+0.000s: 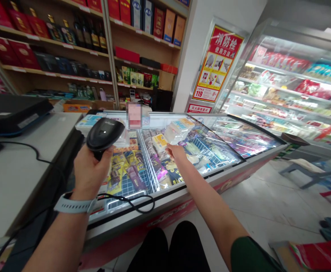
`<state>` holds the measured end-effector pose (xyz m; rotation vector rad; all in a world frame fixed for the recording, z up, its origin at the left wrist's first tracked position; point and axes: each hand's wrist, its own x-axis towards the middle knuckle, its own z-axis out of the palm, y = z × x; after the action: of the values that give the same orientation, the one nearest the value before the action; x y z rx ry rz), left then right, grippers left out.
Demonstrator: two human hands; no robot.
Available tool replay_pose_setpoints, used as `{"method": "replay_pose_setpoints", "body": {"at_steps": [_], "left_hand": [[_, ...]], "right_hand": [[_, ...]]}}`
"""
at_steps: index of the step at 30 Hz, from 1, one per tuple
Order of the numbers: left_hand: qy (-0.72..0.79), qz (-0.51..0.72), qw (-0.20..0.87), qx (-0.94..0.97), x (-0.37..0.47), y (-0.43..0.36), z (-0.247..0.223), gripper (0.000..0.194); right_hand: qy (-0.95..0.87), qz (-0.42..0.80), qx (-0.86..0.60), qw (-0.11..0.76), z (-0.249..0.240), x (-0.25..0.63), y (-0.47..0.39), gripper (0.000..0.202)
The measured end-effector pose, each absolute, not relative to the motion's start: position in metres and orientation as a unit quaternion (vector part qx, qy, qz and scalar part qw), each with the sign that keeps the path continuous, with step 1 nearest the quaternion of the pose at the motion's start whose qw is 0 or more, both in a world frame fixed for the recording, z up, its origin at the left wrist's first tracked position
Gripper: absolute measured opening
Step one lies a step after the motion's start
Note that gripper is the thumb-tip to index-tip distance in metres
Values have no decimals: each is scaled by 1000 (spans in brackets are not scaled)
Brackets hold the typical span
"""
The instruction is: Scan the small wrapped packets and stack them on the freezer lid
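Observation:
My left hand [88, 170], with a pale watch strap at the wrist, is wrapped round the handle of a black barcode scanner [104, 132]. The scanner is raised over the left end of a glass-topped chest freezer [179, 188]. My right hand [175, 151] pinches the near right edge of a small pack with a yellow and white label [160, 142], over the freezer glass. Right behind it stands a stack of similar clear packs [177, 132]. More packs with blue labels [90, 121] sit behind the scanner, which partly hides them.
A black cable [137, 206] loops over the freezer's front edge. On the left is a pale counter [15, 181] with a black device [15, 111]. Shelves of boxes and bottles [92, 36] line the back. A grey stool [304, 172] and lit display fridge [293, 81] stand right.

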<state>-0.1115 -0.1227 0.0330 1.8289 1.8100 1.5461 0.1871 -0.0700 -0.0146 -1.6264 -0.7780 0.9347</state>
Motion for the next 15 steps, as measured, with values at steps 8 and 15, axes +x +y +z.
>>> {"method": "replay_pose_setpoints", "body": {"at_steps": [8, 15], "left_hand": [[595, 634, 56, 491, -123, -118, 40, 52], [576, 670, 66, 463, -124, -111, 31, 53]], "right_hand": [[-350, 360, -727, 469, -15, 186, -70, 33], [-452, 230, -703, 498, -4, 158, -73, 36]]}}
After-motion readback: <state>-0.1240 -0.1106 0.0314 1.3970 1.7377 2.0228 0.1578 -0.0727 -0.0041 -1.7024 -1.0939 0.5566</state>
